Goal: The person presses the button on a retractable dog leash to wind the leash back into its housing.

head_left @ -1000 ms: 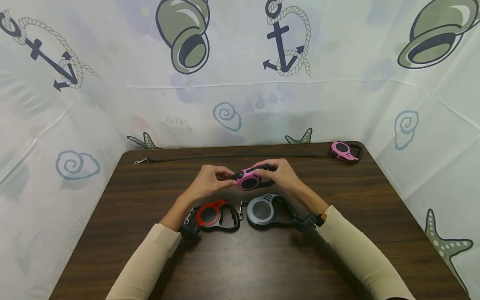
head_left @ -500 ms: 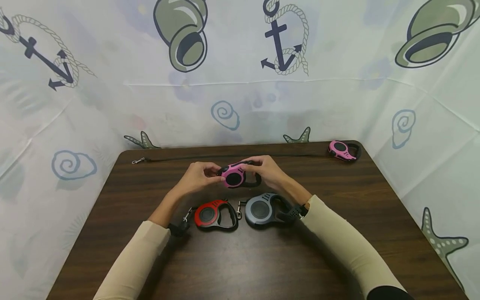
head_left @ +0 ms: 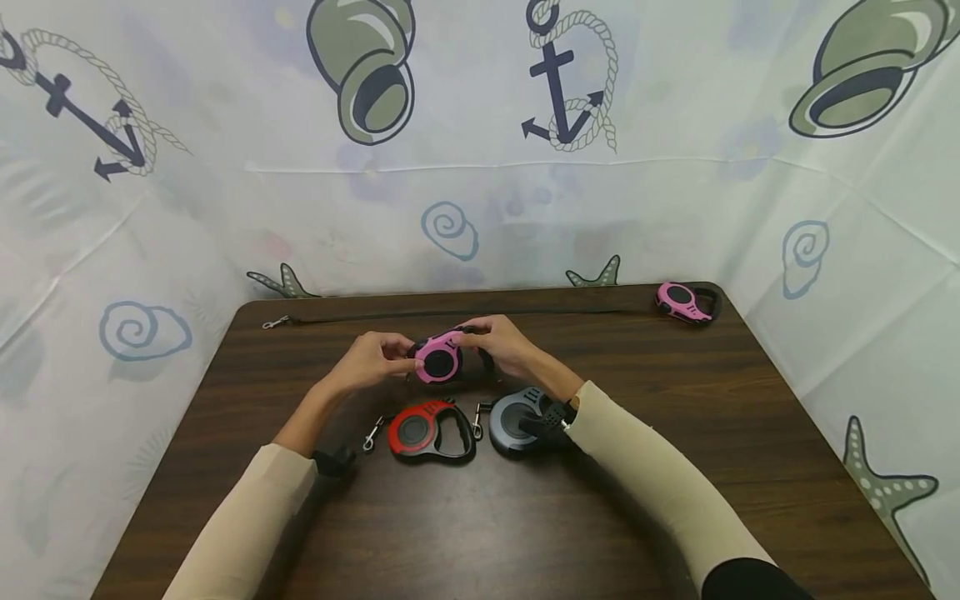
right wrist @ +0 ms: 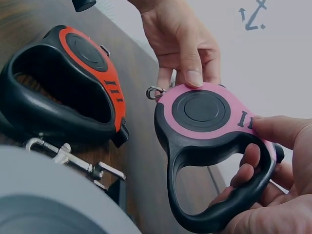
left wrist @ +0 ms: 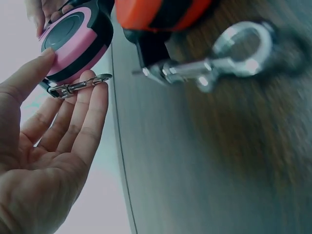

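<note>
Both hands hold a pink and black retractable dog leash [head_left: 438, 364] above the middle of the table. My left hand [head_left: 369, 361] pinches the round casing at its left end, thumb on the pink face. A small metal clip [left wrist: 80, 87] lies against the fingers in the left wrist view. My right hand [head_left: 501, 343] grips the handle, thumb on the pink shell and fingertips through the loop, as the right wrist view shows. Nearer me lie a red retractable leash [head_left: 413, 430] and a grey retractable leash [head_left: 512, 423], the latter partly behind my right wrist.
A second pink leash [head_left: 678, 300] sits at the table's back right corner. Its black strap [head_left: 450, 313] stretches along the back edge to a metal clip [head_left: 277, 322] at left. Printed cloth [head_left: 480, 208] stands behind the dark wooden table [head_left: 450, 533].
Both hands have moved left with the held pink leash. My right wrist now covers more of the grey leash, and the red leash's clip has come into clearer view.
</note>
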### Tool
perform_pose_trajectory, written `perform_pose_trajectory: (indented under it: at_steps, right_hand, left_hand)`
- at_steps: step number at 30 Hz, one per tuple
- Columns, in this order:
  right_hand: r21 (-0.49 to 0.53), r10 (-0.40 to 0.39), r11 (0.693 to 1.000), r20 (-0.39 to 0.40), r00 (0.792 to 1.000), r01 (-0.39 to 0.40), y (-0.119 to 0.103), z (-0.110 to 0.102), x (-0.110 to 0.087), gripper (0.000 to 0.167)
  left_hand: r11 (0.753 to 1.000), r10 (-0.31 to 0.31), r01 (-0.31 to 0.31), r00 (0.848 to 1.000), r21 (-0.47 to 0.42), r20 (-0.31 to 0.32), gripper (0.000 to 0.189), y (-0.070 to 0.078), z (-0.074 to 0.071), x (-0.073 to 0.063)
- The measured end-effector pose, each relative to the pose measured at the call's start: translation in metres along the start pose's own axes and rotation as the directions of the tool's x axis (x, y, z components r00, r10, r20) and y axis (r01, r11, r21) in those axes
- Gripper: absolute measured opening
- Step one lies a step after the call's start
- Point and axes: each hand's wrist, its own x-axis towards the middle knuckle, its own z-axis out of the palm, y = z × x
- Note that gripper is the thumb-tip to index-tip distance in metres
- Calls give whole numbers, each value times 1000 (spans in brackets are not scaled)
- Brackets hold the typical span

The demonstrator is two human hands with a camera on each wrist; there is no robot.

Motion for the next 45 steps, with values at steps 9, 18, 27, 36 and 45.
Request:
perform_pose_trajectory:
  at_steps: [9,18,27,36,45]
  right_hand:
    - [23,53,998,2,999,-53,4,17,11,29]
    - [-22,75,997,-32,997,-76,12,29,16,30]
    - [-417,28,905,-137,990,-83,19,34,21,44]
    - [-574,-23,818,-116,993,-48,18,34,18,49]
    - [-648,-62,761,-92,994,-13,19,35,17,48]
  left_hand:
    - [993,-111,112,994,-45,20,40,-16,-8,-6]
    - [974,-197,204,977,-100,78,40,-25,-14,-10]
    - [978,-206,208,977,-26,63,42,-32,-14,-7]
    - [967,-205,197,978,164,31,46,-34,-15,-6]
    - [952,-178,173,984,253,-3,44,-28,-14,-9]
